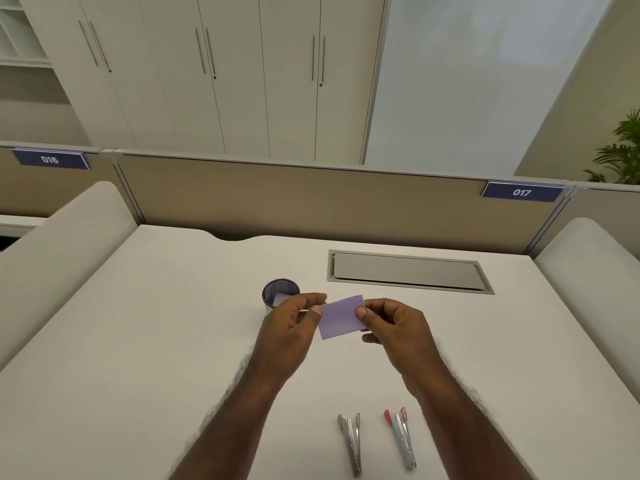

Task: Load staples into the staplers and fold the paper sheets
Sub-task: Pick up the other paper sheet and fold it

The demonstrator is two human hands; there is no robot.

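I have the lilac paper sheet [342, 317] up off the counter [173, 323], pinched at its left edge by my left hand [291, 323] and at its right edge by my right hand [391, 327], each grip closed thumb-on-top. If my pinches drift unevenly, I judge the fold will land crooked, or the sheet could slip free. Just behind my left hand stands a dark mesh cup [280, 294] holding what looks like another lilac slip. Both staplers, one grey [350, 443] and one red-tipped [401, 439], lie untouched near me.
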